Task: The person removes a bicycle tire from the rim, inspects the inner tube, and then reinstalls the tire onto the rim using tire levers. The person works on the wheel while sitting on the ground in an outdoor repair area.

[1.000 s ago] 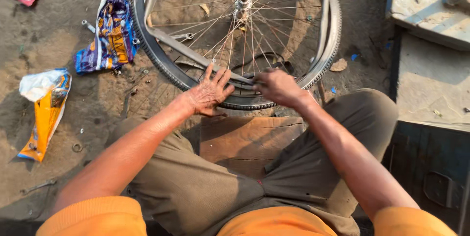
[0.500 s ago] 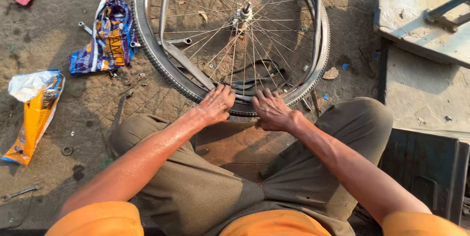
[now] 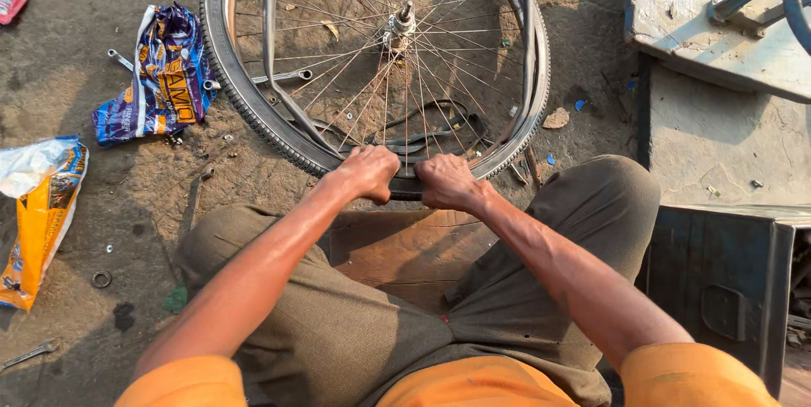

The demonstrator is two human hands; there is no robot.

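A spoked bicycle wheel with a black treaded tyre point(image 3: 253, 107) lies flat on the dirt ground in front of my knees, its hub point(image 3: 401, 20) near the top middle. My left hand point(image 3: 367, 172) and my right hand point(image 3: 446, 181) sit side by side on the near edge of the wheel, both curled tight over the tyre and rim. A loose black inner tube point(image 3: 431, 124) lies under the spokes just beyond my hands. A metal fork or frame piece point(image 3: 279, 78) rests across the wheel.
A blue printed bag point(image 3: 156, 78) lies left of the wheel and an orange and white bag point(image 3: 38, 213) further left. Spanners point(image 3: 29, 355) and washers point(image 3: 101, 279) lie scattered on the dirt. A concrete slab point(image 3: 718, 128) and a dark metal box point(image 3: 726, 280) stand at the right.
Both hands went from fingers spread on the tyre to closed fists gripping its near edge. The wheel has shifted slightly in view as my head moved.
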